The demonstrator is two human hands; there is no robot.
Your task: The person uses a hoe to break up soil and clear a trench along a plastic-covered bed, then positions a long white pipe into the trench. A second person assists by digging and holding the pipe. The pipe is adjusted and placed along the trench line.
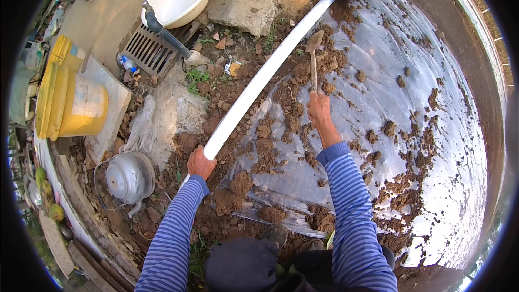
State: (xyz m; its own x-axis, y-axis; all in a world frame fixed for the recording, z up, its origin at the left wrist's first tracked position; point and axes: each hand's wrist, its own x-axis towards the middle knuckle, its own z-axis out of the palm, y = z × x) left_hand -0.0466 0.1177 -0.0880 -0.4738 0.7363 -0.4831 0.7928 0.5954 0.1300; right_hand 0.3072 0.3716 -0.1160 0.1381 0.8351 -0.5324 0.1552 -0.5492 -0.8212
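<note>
While the left hand (201, 164) grips the pipe (270, 73) slanting ahead of it, the right hand (320, 109) clasps a trowel (313, 65) pointing forward; a careless jab could tear the sheet (378, 94) beneath.

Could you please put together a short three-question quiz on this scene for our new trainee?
1. Multiple choice: what does the right hand hold?
A) a yellow bucket
B) a short-handled tool
C) a white basin

2. True or false: the left hand grips the long white pole.

3. Fill in the missing word: clumps of ____ lie scattered over the plastic sheet.

Key: 1. B; 2. True; 3. soil.
</note>
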